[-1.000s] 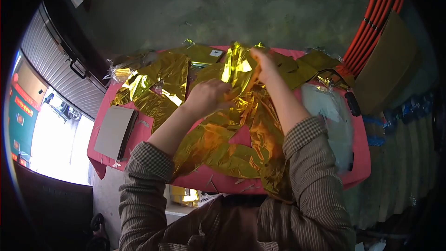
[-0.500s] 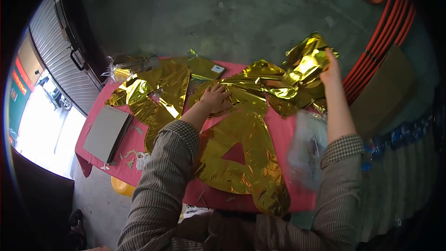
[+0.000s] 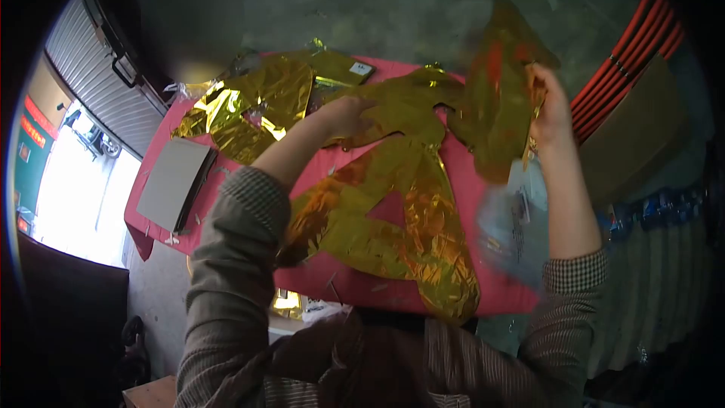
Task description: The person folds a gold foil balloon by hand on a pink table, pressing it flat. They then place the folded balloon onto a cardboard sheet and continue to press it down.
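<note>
Flat gold foil balloons spread over a table with a pink cover. The nearest, an A-shaped foil balloon, has a triangular hole with pink showing through. Beyond it lies another stretch of gold foil, which rises at the right into a lifted foil sheet. My right hand is closed on the edge of that raised part, fingers pinching it. Over the middle foil, my left hand has its fingers stretched out to the right; whether they press on it is hard to see.
A grey flat box lies at the table's left, near more crumpled gold foil. Clear plastic bags sit at the right edge. Red pipes, a cardboard sheet and blue-capped bottles stand beyond.
The crumpled foil in my right hand is now spread into a raised, flatter sheet. My left hand has shifted slightly up and left in view. The near balloon's left part has spread leftward.
</note>
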Demonstrator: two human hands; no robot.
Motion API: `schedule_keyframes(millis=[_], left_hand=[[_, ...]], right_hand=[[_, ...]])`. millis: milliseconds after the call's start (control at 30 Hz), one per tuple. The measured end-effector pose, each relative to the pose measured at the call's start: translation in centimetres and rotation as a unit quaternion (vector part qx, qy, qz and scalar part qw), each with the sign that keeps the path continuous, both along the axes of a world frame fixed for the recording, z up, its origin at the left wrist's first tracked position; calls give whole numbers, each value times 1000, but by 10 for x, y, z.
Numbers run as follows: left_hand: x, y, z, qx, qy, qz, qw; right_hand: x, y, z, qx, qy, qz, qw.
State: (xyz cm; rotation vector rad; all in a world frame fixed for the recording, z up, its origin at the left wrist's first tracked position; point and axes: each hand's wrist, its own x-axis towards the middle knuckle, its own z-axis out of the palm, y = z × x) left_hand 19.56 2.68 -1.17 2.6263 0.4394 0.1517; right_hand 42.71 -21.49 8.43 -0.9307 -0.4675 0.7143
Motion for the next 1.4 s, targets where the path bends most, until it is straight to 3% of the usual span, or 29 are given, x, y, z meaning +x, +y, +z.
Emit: schedule_keyframes(millis=[33,100,200,233,300,500,567,633,667,733,767,800,833,867,900,967,1000,1100,1167,1267,1400], left_hand=[[-14,-12,17,-35,110,5,993],[-48,-26,4,-2,72,-71,995],[-93,-59,-23,5,70,-161,985],[-107,-75,-31,4,68,-151,986],[-131,-107,-46,121,74,-83,986],[-154,-162,-57,128,66,105,984],[-169,-168,-66,136,-79,70,985],[-197,-161,-63,65,-99,51,992],[-211,-153,-58,13,-135,22,991],[-244,-143,-47,-34,-153,13,988],[-258,-140,-43,-67,-137,23,988],[-268,-138,-45,-69,-134,27,988],[-276,-139,-47,-20,-105,29,994],[-279,-141,-49,29,-76,29,996],[-280,-143,-51,25,-72,28,997],[-278,-148,-51,89,-75,39,992],[-276,-150,-50,90,-75,38,992],[-269,-152,-43,128,-71,26,989],[-263,-142,-35,20,-34,9,999],[-249,-136,-11,-3,0,94,996],[-195,-103,-20,-31,29,94,995]], right_hand=[[-11,-5,-16,-17,19,12,1000],[-60,-21,-34,-115,59,-22,991],[-96,-47,-95,-185,60,36,980],[-114,-53,-103,-227,83,68,968],[-131,-64,-128,-262,60,65,961],[-151,-84,-146,-335,-70,134,930],[-159,-89,-149,-326,-63,152,931],[-175,-94,-129,-234,-49,162,957],[-176,-98,-127,-244,-45,167,954],[-174,-106,-122,-253,-199,175,931],[-177,-108,-112,-255,-195,178,930],[-181,-111,-97,-340,-355,185,851],[-186,-114,-85,-411,-499,184,740],[-194,-109,-78,-459,-589,115,655],[-192,-104,-84,-462,-586,118,655],[-184,-91,-100,-331,-755,67,562],[-191,-82,-108,-280,-751,75,593],[-200,-59,-134,-234,-778,129,568],[-198,-53,-162,-257,-771,143,565],[-196,-55,-167,-288,-761,167,557],[-200,-65,-164,-308,-760,171,546]])
